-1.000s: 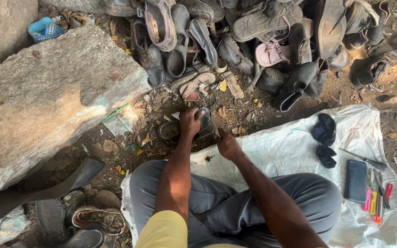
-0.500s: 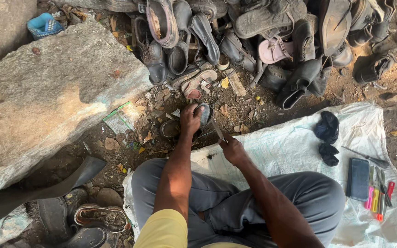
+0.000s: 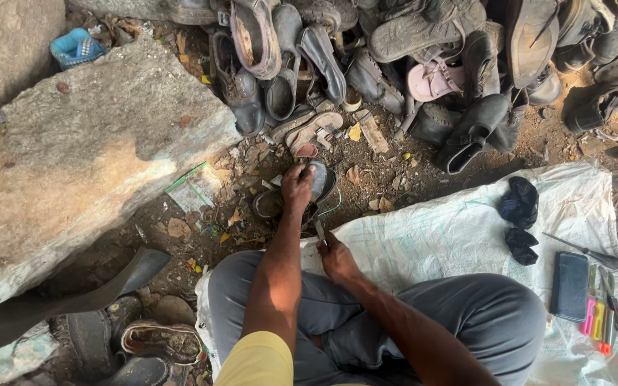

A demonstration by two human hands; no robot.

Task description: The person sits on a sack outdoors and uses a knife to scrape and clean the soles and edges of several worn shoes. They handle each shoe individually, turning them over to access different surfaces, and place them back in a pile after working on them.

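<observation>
Fingers of the right hand [image 3: 336, 259] curl closed around a thin metal tool [image 3: 318, 230], its blade pointing up toward the shoe. Just beyond, the left hand [image 3: 296, 187] clamps down on a dark shoe [image 3: 316, 187] that rests on the dirt just off the edge of the white sack cloth [image 3: 452, 236]. On that cloth, to the right, lie two dark rags [image 3: 520, 214], a dark phone [image 3: 570, 284] and several coloured tools [image 3: 604, 314]. A big grey rock [image 3: 87, 157] sits to the left. Farthest off, a heap of worn shoes [image 3: 409, 50] fills the top.
</observation>
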